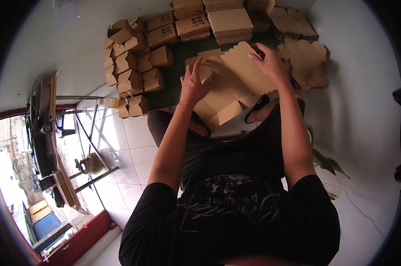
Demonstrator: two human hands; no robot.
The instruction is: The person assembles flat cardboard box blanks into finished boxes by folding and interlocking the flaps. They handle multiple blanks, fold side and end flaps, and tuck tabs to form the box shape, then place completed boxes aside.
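A partly folded brown cardboard box (pixel 227 98) lies over the front of the green surface, in front of my knees. Its scalloped lid panel (pixel 244 66) stands raised on the right. My right hand (pixel 268 63) is closed on the upper right edge of this panel, thumb and fingers on either side. My left hand (pixel 194 85) is at the box's left side, against a small folded-up flap (pixel 206 75). Its fingers are stretched upward and apart; the thumb's exact contact is hard to make out.
Several folded small boxes (pixel 129 80) are stacked at the left. Printed boxes (pixel 162 35) and a pile of flat-topped cardboard (pixel 230 24) stand at the back. Scalloped cardboard blanks (pixel 304 62) lie at the right. A bottle (pixel 108 103) is beside the left stack.
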